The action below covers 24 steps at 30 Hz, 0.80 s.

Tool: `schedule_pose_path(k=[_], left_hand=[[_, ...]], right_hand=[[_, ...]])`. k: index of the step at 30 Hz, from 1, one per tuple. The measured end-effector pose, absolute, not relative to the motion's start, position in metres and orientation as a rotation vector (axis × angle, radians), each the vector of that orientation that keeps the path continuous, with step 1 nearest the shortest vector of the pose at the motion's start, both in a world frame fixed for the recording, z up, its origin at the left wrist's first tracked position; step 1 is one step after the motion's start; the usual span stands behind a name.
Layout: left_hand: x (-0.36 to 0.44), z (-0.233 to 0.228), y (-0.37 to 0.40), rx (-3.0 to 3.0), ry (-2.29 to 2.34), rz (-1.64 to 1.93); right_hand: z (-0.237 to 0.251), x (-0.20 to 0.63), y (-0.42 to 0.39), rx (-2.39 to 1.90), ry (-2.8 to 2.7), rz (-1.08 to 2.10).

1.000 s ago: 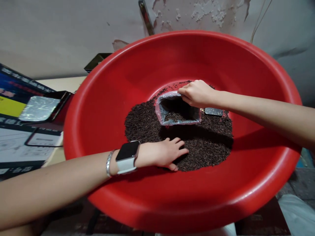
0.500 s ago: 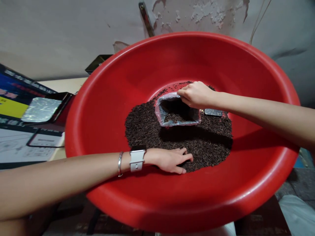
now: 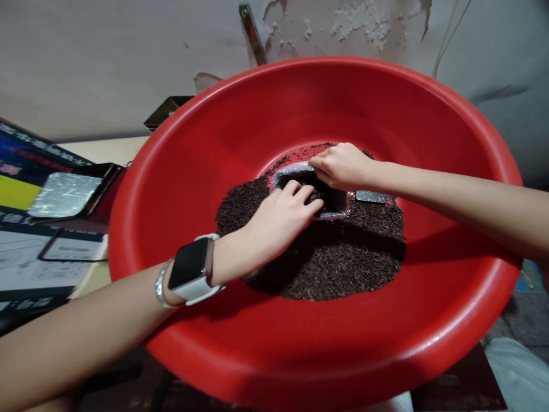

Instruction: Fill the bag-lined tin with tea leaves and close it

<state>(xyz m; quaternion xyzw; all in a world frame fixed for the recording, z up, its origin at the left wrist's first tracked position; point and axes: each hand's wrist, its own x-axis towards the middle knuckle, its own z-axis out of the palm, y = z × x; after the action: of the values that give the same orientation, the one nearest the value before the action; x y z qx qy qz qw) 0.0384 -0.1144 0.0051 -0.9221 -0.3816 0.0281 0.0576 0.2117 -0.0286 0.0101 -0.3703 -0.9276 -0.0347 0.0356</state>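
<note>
A wide red plastic basin (image 3: 446, 143) holds a heap of dark, thin dried tea leaves (image 3: 351, 266). Among them sits a clear-edged, foil-lined bag (image 3: 337, 216) with its mouth facing me. My right hand (image 3: 343, 166) is closed, pinching the far rim of that bag. Over the bag's mouth is my left hand (image 3: 278, 220), its fingers curled down into the opening with some tea leaves beneath them. The fingertips are partly hidden inside. A smartwatch (image 3: 189, 266) and a silver bracelet are on my left wrist.
A small silvery rectangular piece (image 3: 371, 197) lies on the leaves beside my right wrist. Left of the basin stand a printed box (image 3: 51, 246) and an open dark case with a silver lining (image 3: 68, 194). Behind the basin rises a peeling wall (image 3: 128, 63).
My left hand has lifted from the near edge of the leaf heap and moved up and away from me to the bag's mouth. My right hand keeps its hold on the rim.
</note>
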Motion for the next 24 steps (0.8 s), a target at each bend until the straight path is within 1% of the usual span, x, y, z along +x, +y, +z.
schedule_pose_path(k=[2,4,6,8,10,12,14,17,18,21,24], left_hand=[[0.04,0.007,-0.115,-2.732,-1.148,0.082],[0.044,0.003,-0.121,-2.884,-1.005,0.138],[0.049,-0.005,-0.129,-3.181,-0.808,0.285],[0.052,-0.017,-0.136,-3.438,-0.725,0.519],[0.05,-0.032,-0.141,-3.472,-0.914,0.835],[0.045,-0.046,-0.141,-3.26,-1.248,1.084],[0.039,-0.058,-0.137,-3.016,-1.527,1.125],[0.031,-0.068,-0.127,-2.778,-1.794,0.959],[0.029,-0.069,-0.124,-2.717,-1.877,0.968],[0.028,-0.067,-0.118,-2.618,-2.056,1.217],[0.03,-0.063,-0.115,-2.69,-1.977,1.363]], right_hand=[[0.01,0.211,-0.029,-1.144,-2.848,-0.107],[0.01,0.212,-0.029,-1.139,-2.85,-0.115],[0.01,0.212,-0.029,-1.134,-2.851,-0.125],[0.011,0.212,-0.029,-1.126,-2.852,-0.125],[0.011,0.213,-0.029,-1.128,-2.856,-0.123],[0.012,0.212,-0.03,-1.14,-2.871,-0.13],[0.012,0.212,-0.03,-1.148,-2.884,-0.143],[0.012,0.211,-0.031,-1.142,-2.891,-0.14],[0.012,0.211,-0.031,-1.142,-2.891,-0.135],[0.012,0.211,-0.031,-1.122,-2.889,-0.127],[0.012,0.21,-0.032,-1.095,-2.894,-0.147]])
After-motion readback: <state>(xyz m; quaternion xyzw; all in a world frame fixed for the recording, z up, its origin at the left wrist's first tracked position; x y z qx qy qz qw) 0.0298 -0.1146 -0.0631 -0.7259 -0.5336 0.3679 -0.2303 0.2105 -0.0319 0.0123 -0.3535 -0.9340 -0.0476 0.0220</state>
